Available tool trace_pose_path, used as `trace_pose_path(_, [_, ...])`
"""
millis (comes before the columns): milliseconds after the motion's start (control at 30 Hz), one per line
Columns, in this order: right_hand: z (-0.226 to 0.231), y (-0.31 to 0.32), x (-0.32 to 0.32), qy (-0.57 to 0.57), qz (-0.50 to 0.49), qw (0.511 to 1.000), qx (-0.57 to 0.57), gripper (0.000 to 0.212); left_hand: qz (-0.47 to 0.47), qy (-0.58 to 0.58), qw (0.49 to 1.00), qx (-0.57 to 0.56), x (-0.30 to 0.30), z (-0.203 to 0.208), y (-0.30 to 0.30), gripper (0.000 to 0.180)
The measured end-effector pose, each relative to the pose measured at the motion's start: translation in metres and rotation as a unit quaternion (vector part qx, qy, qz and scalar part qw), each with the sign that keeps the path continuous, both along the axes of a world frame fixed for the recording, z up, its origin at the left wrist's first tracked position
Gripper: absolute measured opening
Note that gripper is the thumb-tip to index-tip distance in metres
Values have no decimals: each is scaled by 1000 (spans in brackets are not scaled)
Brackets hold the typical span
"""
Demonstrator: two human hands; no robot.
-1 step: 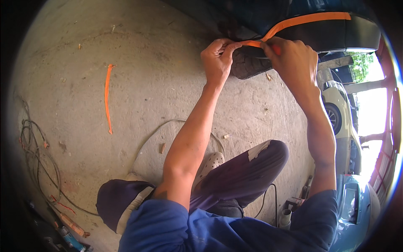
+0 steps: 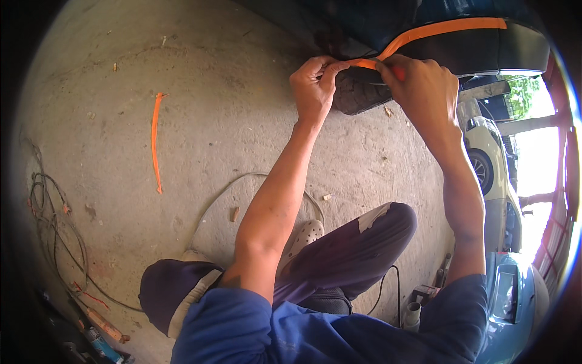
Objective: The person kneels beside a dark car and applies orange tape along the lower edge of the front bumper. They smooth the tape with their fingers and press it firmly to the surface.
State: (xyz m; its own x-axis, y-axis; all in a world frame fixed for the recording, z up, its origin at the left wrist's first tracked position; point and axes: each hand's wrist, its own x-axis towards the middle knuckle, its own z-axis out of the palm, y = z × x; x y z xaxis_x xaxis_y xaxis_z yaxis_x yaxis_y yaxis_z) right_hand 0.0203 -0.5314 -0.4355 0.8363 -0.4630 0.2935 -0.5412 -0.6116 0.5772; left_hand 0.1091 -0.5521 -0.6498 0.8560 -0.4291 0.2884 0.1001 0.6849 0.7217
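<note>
A strip of orange masking tape [image 2: 445, 28] runs along the upper edge of the dark bumper [image 2: 467, 51] of a dark blue car [image 2: 448, 9], then bends down toward my hands. My left hand [image 2: 315, 82] is closed in a pinch on the tape's left stretch, beside the wheel opening. My right hand [image 2: 424, 85] is closed on the tape at the bend, thumb and fingertips against it. A red-orange patch shows between its thumb and fingers; what it belongs to is hidden. Just below the hands is the car's tyre [image 2: 357, 96].
A loose orange tape strip [image 2: 156, 142] lies on the concrete floor [image 2: 224, 121]. Coiled cable [image 2: 51, 212] and a blue power tool [image 2: 103, 346] are at the left. My bent knee [image 2: 397, 221] is below my hands. A light-coloured car [image 2: 488, 158] and a light blue car part [image 2: 506, 303] stand right.
</note>
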Motion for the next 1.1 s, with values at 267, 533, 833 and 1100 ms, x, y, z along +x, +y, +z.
trace_pose_path(267, [-8,9,-3,-17,39,999,23,19,76,-51,996,-3,6,0,-11,5])
trace_pose_path(533, [-14,9,-13,26,83,996,-8,21,70,-39,997,-7,6,0,-14,5])
trace_pose_path(833, [-1,-9,-7,6,45,999,-22,20,33,-80,996,30,10,-1,-2,5])
trace_pose_path(1100, [2,-10,-1,10,3,1000,-24,22,13,-81,996,32,11,-1,-2,8])
